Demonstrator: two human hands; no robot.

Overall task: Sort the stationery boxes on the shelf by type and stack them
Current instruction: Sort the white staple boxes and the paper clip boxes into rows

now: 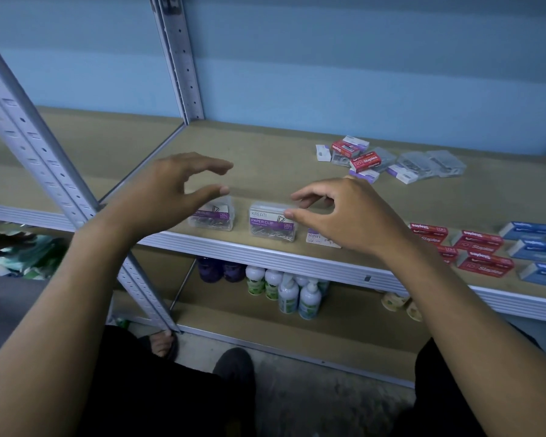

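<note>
Two clear paper clip boxes with purple labels stand near the shelf's front edge: one (213, 216) under my left hand (167, 190), the other (271, 225) beside my right hand (344, 216). Both hands hover with fingers apart and hold nothing; my right thumb touches the second box's top right corner. A white staples box (317, 238) lies partly hidden under my right hand. Red staples boxes (479, 247) and blue boxes (536, 250) lie in rows at the front right. A mixed pile of red, white and clear boxes (388, 160) sits at the back.
The brown shelf board (265, 152) has a grey metal front rail (265, 250). A slanted perforated metal upright (44, 159) crosses at the left. Bottles (290, 291) stand on the lower shelf. My feet are on the floor below.
</note>
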